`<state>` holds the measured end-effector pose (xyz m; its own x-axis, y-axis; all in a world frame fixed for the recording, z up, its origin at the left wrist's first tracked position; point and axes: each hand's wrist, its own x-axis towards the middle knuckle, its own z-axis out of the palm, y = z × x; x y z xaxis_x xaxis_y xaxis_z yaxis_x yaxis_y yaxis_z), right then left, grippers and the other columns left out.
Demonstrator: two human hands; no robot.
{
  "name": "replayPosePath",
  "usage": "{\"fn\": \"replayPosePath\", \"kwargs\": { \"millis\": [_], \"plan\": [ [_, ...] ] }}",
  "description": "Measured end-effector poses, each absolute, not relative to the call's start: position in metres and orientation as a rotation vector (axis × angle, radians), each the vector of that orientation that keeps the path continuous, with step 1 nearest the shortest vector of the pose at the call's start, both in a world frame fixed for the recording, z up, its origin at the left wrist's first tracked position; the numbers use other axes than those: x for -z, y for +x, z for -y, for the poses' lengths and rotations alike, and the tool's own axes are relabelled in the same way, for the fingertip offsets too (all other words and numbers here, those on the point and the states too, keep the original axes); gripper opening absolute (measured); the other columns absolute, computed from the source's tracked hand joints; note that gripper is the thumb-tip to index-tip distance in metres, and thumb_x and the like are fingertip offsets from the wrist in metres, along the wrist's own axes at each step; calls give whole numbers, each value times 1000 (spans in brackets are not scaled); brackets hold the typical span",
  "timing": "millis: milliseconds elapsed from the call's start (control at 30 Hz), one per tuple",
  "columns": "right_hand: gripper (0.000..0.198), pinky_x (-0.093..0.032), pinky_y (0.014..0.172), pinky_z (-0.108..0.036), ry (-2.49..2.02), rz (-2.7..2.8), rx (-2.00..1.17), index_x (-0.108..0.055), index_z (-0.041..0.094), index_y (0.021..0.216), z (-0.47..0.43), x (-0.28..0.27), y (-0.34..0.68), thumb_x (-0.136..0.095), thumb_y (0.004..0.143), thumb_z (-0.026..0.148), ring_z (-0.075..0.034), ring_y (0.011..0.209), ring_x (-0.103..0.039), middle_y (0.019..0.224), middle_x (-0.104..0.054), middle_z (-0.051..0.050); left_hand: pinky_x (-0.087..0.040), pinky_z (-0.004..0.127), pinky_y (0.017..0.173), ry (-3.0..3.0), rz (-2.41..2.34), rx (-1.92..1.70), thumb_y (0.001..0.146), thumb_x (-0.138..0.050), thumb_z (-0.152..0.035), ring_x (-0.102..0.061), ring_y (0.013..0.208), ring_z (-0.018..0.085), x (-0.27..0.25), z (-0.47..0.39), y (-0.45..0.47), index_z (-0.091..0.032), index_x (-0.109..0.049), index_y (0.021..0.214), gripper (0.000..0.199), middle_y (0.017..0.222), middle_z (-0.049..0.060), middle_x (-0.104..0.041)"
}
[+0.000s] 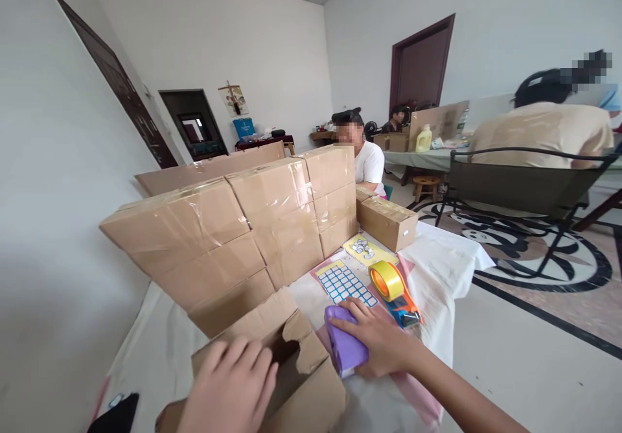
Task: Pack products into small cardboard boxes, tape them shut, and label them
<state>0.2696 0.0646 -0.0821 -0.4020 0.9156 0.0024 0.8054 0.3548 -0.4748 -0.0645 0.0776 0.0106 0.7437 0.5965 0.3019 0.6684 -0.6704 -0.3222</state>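
Note:
In the head view an open cardboard box (306, 391) stands at the near edge of the table, its flaps raised and its inside dark. My left hand (233, 384) is at the box's left side, fingers bent together over the edge; its thumb is hidden. To the right of the box, my right hand (376, 339) is closed around a soft purple packet (345, 345), which is close to the box's right flap. Just beyond that hand lies a tape dispenser (405, 306) with an orange and blue body, carrying a roll of yellow tape (386, 280).
Taped cardboard boxes (276, 225) form a stacked wall behind the open box. Another closed box (389, 222) lies farther right, near a sheet of white labels (345, 284) and a yellow card (369, 248). A person (367, 161) sits across the table; others sit farther off.

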Motion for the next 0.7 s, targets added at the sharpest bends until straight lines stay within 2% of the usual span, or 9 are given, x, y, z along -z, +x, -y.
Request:
{"fn": "replayPosePath", "kwargs": {
  "millis": [67, 133, 233, 300, 433, 533, 633, 700],
  "plan": [
    [113, -19, 121, -61, -1622, 2326, -669, -31, 40, 158, -59, 80, 267, -81, 57, 28, -44, 156, -7, 170, -17, -10, -51, 41, 78, -2710, 1080, -105, 89, -51, -22, -70, 86, 26, 0, -89, -31, -24, -73, 81, 23, 84, 5, -75],
    [113, -14, 120, -65, -1714, 2261, -732, -30, 41, 158, -55, 75, 265, -81, 58, 29, -46, 156, -1, 172, -8, -10, -53, 40, 81, -2871, 1084, -355, 82, -55, -14, -71, 95, 27, 20, -96, -14, -24, -75, 96, 26, 99, 6, -77],
    [103, -15, 119, -68, -1763, 2155, -762, -38, 39, 156, -53, 67, 258, -82, 63, 52, -49, 155, -2, 172, -6, -11, -54, 41, 84, -2919, 974, -520, 74, -61, -10, -69, 102, 30, 46, -104, -10, -23, -75, 104, 36, 107, 9, -75],
    [95, -20, 119, -66, -1841, 2029, -660, -40, 33, 156, -57, 67, 251, -75, 72, 60, -49, 154, -9, 172, -11, -13, -53, 44, 88, -2870, 963, -444, 76, -61, -11, -69, 101, 30, 50, -108, -12, -23, -77, 98, 30, 101, 10, -74],
    [82, -36, 112, -59, -2089, 1797, -375, -38, 19, 157, -68, 73, 237, -66, 83, 40, -46, 146, -34, 163, -30, -24, -52, 44, 87, -2688, 962, 89, 88, -51, -15, -67, 101, 29, 33, -109, -8, -19, -74, 103, 27, 106, 11, -72],
    [68, -43, 106, -55, -2161, 1873, -350, -44, 13, 153, -71, 75, 232, -56, 90, 36, -44, 137, -47, 155, -40, -28, -51, 44, 91, -2683, 882, 351, 93, -49, -20, -65, 106, 29, 24, -107, 5, -14, -69, 114, 30, 120, 14, -70],
    [82, -43, 104, -57, -2190, 2008, -376, -32, 3, 156, -70, 73, 225, -59, 89, 41, -49, 138, -44, 161, -26, -35, -47, 44, 106, -2872, 815, 338, 91, -49, -15, -56, 130, 27, 28, -107, 20, -18, -55, 139, 48, 149, 10, -56],
    [99, -41, 104, -60, -2201, 2059, -393, -22, -1, 158, -71, 76, 221, -66, 82, 44, -54, 139, -41, 162, -15, -38, -44, 43, 112, -3009, 783, 240, 90, -43, -6, -45, 143, 26, 34, -109, 28, -20, -57, 137, 51, 152, 6, -54]
  ]
}}
